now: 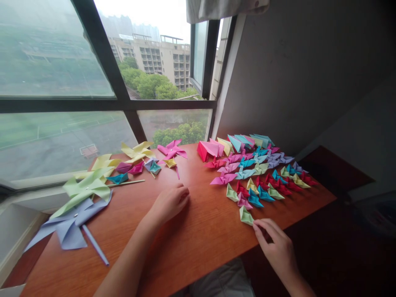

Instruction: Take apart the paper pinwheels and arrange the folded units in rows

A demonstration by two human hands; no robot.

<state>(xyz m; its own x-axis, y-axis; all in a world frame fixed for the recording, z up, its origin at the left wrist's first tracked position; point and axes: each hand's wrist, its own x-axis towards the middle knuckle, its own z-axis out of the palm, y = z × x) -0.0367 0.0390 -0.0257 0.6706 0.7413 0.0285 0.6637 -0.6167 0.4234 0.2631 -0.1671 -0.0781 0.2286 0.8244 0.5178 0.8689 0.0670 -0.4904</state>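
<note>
My right hand [275, 243] is at the table's front right edge, thumb and forefinger pinching the corner of a light green paper boat [246, 215]. That boat lies at the near end of rows of folded paper pieces. Just beyond it are a pink boat [244, 201] and a blue boat [255, 199]. My left hand [171, 201] rests on the middle of the wooden table [198, 231], its fingers curled together; whether anything is under them is hidden.
Paper pinwheels, including a blue one [69, 222] and a pink one [172, 150], lie at the left and back, with small boats between them. Paper cranes [227, 168] and planes [213, 147] fill the back right. A window borders the table.
</note>
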